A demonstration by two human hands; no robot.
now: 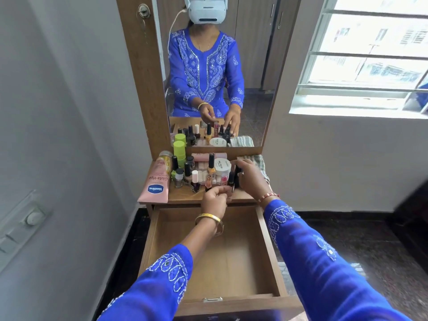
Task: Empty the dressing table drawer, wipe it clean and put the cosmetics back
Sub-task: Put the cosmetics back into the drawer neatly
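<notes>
Head view hid what the curled left hand point(214, 200) pinched; the right hand point(251, 178) gripped dark bottles point(234, 178) above the drawer point(222, 258).

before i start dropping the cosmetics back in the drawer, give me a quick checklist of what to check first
1. Drawer pulled open: ok.
2. Drawer floor free of items: ok, only bare wood shows.
3. Drawer wiped clean: cannot tell; no dirt visible.
4. Cloth out of the way: ok, folded on the tabletop at the right, behind the right hand.
5. Secure hold on the bottles: cannot tell; right hand wraps a cluster of dark bottles, left hand pinches something small, grip partly hidden.
6. Vaseline tube stable: not ok, its lower end overhangs the table's front left edge.
</notes>
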